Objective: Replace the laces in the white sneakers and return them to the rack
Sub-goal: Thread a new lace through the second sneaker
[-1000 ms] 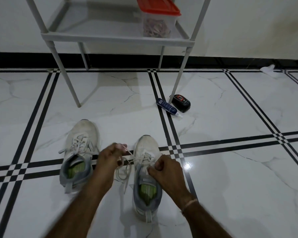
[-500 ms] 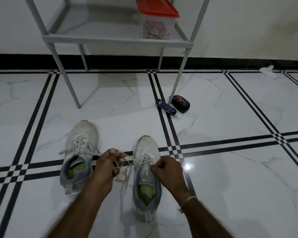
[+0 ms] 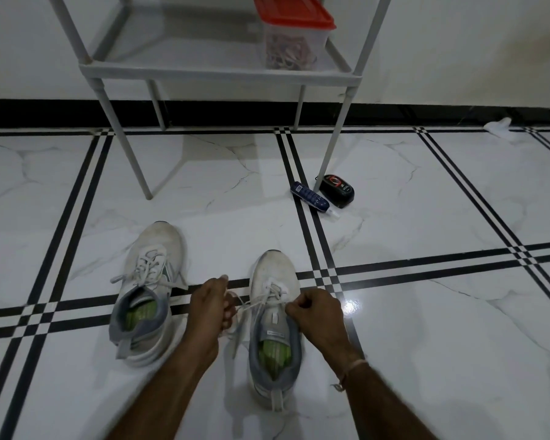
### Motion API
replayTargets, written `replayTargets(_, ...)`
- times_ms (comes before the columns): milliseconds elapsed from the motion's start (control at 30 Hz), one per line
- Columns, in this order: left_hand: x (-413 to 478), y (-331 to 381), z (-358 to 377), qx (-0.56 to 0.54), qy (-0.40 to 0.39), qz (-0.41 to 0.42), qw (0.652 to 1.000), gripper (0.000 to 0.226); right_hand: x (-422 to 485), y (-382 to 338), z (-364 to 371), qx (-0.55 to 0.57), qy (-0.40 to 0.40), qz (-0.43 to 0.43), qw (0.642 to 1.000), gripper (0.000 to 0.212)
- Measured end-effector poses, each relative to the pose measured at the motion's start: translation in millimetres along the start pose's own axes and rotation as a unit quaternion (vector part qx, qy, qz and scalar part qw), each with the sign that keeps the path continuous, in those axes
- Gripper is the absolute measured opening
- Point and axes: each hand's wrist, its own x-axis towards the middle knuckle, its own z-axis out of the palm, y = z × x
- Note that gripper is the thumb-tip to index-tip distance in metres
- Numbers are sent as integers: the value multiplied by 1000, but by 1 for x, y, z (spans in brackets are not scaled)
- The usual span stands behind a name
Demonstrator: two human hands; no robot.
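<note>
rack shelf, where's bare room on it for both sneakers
The shelf is bare from its left posts across to the red-lidded container at the right end. Floor under the rack is bare too. Crowded: the front right leg, where a blue tube and black tin lie.

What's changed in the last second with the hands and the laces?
The left hand dropped a little, pulling its lace tauter to the side; the right hand kept pinching lace by the tongue. Nothing was let go. The sneaker being laced, the other sneaker, the rack and the red-lidded box stayed put.
</note>
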Motion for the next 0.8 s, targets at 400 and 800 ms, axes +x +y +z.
replayTargets(400, 18, -42, -15, 401, -28, 42, 915, 32, -2, 2, -2, 32, -3, 28, 999, 18)
replayTargets(800, 18, -24, -7, 460, -41, 202, 864, 23, -1, -4, -3, 75, -23, -14, 997, 15)
